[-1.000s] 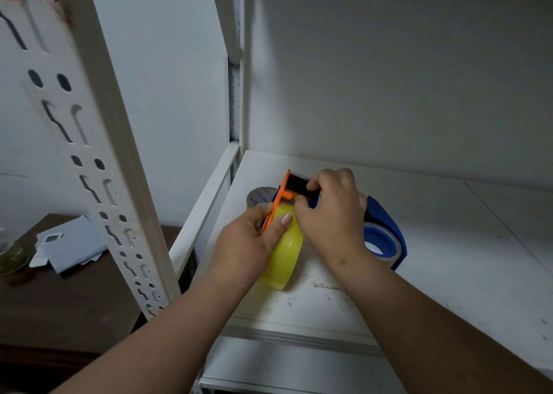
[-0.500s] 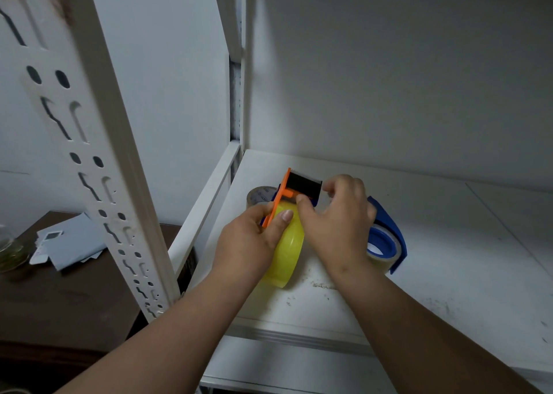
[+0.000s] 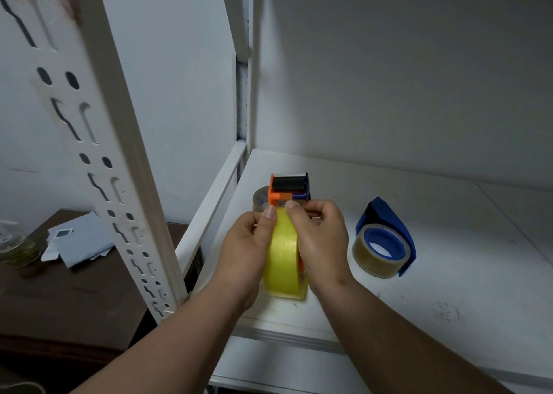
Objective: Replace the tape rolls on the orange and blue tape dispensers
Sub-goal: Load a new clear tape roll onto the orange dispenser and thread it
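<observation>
You have a single view, from a wide-angle camera worn on your head. It looks forward and steeply down onto a white shelf [image 3: 449,274], close enough that both of your forearms enter from the bottom edge and meet near the centre. The shelf's slotted upright post [image 3: 98,142] leans across the left side, bent by the lens. Lower left, a dark table [image 3: 74,298] sits below shelf level.

Clear tape roll [image 3: 261,197] behind orange dispenser [image 3: 288,188]

Bare shelf [image 3: 449,274] beyond blue dispenser [image 3: 389,223]
</observation>
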Tool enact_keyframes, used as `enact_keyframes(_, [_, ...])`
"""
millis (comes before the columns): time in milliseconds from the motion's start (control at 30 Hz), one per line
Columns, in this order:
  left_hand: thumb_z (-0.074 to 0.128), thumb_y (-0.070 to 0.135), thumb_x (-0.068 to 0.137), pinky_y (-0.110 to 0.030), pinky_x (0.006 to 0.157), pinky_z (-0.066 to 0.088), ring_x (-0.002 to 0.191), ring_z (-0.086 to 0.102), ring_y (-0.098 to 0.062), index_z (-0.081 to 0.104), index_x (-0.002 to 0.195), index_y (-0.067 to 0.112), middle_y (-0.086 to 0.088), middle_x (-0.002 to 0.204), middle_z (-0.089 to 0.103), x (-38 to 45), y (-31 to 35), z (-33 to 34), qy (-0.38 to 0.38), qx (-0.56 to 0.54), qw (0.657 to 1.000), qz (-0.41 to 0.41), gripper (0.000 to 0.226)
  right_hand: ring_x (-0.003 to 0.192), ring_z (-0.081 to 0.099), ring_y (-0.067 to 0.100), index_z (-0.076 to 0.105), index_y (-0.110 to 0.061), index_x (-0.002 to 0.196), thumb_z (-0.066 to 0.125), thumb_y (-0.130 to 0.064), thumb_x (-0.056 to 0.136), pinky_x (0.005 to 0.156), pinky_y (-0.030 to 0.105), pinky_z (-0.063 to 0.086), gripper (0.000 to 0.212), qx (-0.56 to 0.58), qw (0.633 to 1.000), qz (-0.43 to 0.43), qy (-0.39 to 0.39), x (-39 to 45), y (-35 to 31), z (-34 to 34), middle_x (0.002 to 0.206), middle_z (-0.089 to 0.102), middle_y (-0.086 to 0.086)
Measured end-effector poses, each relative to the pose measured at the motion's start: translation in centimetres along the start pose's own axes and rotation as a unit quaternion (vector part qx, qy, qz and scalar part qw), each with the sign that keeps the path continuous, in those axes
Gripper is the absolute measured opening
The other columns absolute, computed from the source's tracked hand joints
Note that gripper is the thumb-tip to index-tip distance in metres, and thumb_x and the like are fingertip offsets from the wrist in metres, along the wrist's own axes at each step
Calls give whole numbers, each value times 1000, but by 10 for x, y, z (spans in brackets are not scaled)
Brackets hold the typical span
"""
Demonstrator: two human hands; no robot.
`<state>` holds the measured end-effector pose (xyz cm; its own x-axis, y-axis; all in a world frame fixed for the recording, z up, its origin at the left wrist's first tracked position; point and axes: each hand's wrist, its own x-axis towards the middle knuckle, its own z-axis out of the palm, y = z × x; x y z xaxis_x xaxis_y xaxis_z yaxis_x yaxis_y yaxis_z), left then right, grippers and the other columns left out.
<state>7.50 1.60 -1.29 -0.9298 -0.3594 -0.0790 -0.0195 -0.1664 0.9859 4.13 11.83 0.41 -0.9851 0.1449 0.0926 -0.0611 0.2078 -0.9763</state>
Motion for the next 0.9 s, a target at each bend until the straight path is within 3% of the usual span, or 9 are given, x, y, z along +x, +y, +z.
enact_keyframes(233, [54, 53, 91, -35, 61, 45, 68, 56, -19, 61, 84, 17, -5, 75, 60, -1, 8, -1, -40, 23, 999, -13, 38, 87, 60, 6, 62, -29, 91, 67, -42, 79, 75, 27, 49, 18, 18, 1000, -4, -2, 2, 5, -4, 110, 57, -1])
enact_keyframes(333, [52, 52, 92, -39, 66, 48, 75, 59, -23, 62, 94, 14, -9, 84, 63, -2, 11, -1, -59, 26, 998, -21, 40, 88, 62, 14, 64, -27, 85, 64, -38, 81, 78, 35, 53, 12, 49, 999, 9, -1, 2, 6, -7, 104, 61, 2])
enact_keyframes(400, [52, 49, 94, -36, 64, 50, 74, 60, -21, 63, 98, 11, -8, 84, 65, -3, 13, -1, -73, 28, 997, -25, 40, 83, 62, 17, 62, -26, 82, 58, -28, 84, 70, 33, 53, 5, 76, 997, 23, 19, 5, 8, -11, 93, 64, 3])
enact_keyframes(500, [53, 46, 95, -31, 61, 48, 70, 61, -16, 63, 95, 12, -4, 80, 66, -4, 14, 0, -88, 32, 995, -29, 35, 72, 58, 7, 56, -27, 89, 49, -12, 87, 53, 18, 44, 17, 45, 997, 39, 54, 17, 12, -20, 87, 61, -4])
enact_keyframes(600, [53, 44, 96, -33, 67, 50, 77, 62, -19, 64, 98, 13, -7, 87, 67, -4, 14, -1, -101, 21, 994, -37, 33, 89, 59, 16, 59, -27, 97, 42, -7, 86, 71, 31, 51, 29, -36, 996, 68, -37, 27, 16, -24, 110, 59, 4])
enact_keyframes(667, [52, 43, 96, -38, 73, 51, 83, 63, -23, 63, 104, 13, -10, 94, 69, -3, 14, -3, -107, 15, 993, -48, 33, 91, 61, 22, 63, -27, 90, 43, -6, 84, 80, 40, 53, 30, -81, 989, 70, -98, 29, 17, -27, 106, 63, 7])
enact_keyframes(800, [49, 44, 97, -44, 84, 55, 96, 68, -27, 61, 115, 16, -12, 109, 71, 0, 14, -12, -105, -2, 992, -72, 35, 73, 62, 15, 63, -28, 84, 45, -20, 95, 59, 29, 46, 23, -165, 973, 36, -161, 36, 20, -38, 80, 68, -2])
enact_keyframes(900, [49, 45, 97, -50, 93, 53, 108, 66, -34, 60, 118, 15, -15, 115, 69, 1, 13, -15, -103, -1, 992, -75, 37, 57, 61, 12, 62, -28, 88, 43, -22, 97, 61, 32, 50, 22, -169, 974, 22, -152, 40, 24, -40, 68, 65, 1])
